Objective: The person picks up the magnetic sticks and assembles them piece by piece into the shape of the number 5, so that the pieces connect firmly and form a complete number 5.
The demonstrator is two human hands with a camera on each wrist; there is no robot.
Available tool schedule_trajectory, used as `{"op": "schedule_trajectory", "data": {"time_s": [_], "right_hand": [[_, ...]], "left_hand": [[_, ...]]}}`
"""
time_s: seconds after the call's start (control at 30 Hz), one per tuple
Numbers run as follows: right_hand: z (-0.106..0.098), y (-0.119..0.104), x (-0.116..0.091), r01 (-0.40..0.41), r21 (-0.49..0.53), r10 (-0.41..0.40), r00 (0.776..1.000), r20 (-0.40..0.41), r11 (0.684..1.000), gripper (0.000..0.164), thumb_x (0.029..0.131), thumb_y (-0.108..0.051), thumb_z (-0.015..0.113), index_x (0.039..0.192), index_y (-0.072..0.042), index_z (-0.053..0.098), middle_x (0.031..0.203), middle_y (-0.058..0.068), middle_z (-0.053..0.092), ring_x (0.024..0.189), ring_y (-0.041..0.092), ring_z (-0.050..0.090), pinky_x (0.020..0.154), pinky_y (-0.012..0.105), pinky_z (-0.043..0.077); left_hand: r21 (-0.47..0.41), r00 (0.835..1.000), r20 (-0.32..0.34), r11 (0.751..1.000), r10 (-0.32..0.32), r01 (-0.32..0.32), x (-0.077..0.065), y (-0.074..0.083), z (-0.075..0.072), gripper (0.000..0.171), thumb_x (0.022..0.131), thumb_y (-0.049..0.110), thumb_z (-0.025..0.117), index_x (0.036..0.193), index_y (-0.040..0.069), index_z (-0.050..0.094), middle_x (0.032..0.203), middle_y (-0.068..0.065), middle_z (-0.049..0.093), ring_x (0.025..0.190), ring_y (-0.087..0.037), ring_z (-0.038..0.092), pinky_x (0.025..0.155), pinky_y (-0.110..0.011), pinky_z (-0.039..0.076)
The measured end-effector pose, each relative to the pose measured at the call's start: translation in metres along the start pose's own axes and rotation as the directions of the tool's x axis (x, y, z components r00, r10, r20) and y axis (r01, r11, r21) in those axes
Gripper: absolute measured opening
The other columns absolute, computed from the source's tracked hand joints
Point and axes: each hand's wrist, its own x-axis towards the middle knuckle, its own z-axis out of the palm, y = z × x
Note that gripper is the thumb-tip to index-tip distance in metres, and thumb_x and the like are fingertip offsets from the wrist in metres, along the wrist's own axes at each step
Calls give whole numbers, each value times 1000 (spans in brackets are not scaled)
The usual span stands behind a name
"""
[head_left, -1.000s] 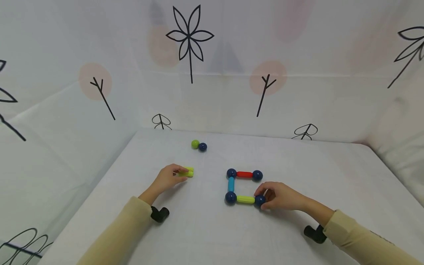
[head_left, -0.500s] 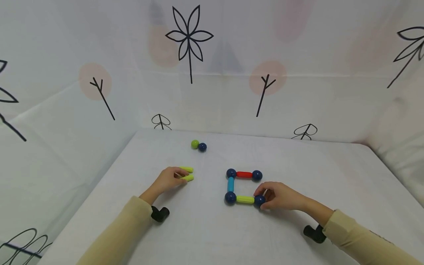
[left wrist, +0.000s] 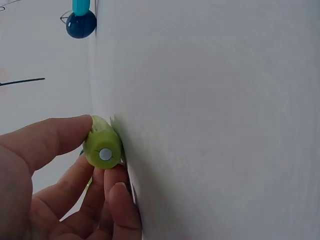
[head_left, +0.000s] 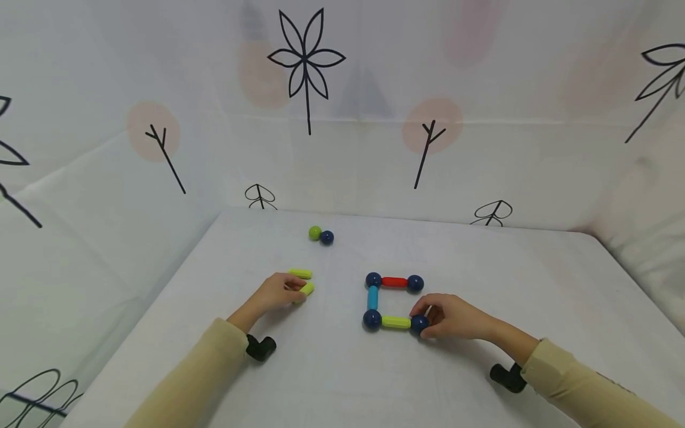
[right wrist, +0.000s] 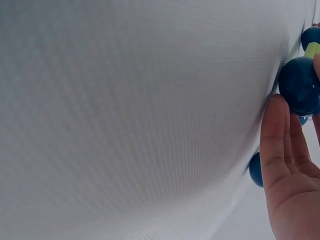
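My left hand (head_left: 278,290) pinches a yellow-green magnetic rod (left wrist: 103,145) between thumb and fingers, low over the table; a pale disc shows in the rod's end. Just beyond those fingers lies a second yellow-green rod (head_left: 301,273). On the right, my right hand (head_left: 452,318) holds a dark blue ball (right wrist: 300,86) between thumb and fingers. That ball joins a yellow-green rod (head_left: 396,322), which runs left to another blue ball (head_left: 372,320). From there a light blue rod (head_left: 373,298) leads to a far blue ball (head_left: 373,280), then a red rod (head_left: 395,282) and blue end ball (head_left: 415,283).
Towards the back of the white table (head_left: 342,380) a green ball (head_left: 315,233) and a dark blue ball (head_left: 327,238) lie side by side. White printed cloth (head_left: 353,166) stands behind the table and along its sides. Black wrist devices (head_left: 261,348) sit at both cuffs.
The two loose yellow-green rods lay together and are now apart. My left hand has drawn one slightly nearer and turned it at an angle. My right hand stays on its ball.
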Motion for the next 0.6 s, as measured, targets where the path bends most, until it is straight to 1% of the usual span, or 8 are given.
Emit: {"op": "schedule_trajectory", "data": {"time_s": [0.2,0.33,0.43,0.6], "right_hand": [[0,2,0,16,-1,-16,1000,1,1000,32,78,-17,75,107,-10,62,94,1,58,81,19,56,70,25,51],[-1,2,0,16,0,-16,1000,0,1000,33,78,-17,75,107,-10,62,95,1,57,81,19,56,70,25,51],[-1,2,0,16,5,-16,1000,0,1000,33,78,-17,75,107,-10,62,95,2,57,81,19,56,70,25,51],[0,2,0,17,5,-17,1000,-2,1000,33,78,-17,75,107,-9,62,95,2,58,81,19,56,70,25,51]], "left_hand": [[-76,999,41,997,-20,23,-4,5,7,31,84,15,69,113,6,65,95,-3,60,80,-16,56,64,-27,49],[-122,997,68,992,-26,34,-8,8,12,31,83,16,69,113,6,64,93,-3,60,74,-15,56,62,-26,49],[-158,996,93,987,-20,35,-11,11,17,32,83,17,70,112,6,64,91,-2,60,72,-14,57,62,-26,49],[-204,990,141,979,7,22,-18,18,25,32,83,19,70,111,5,63,89,-2,61,71,-13,58,63,-26,50]]}}
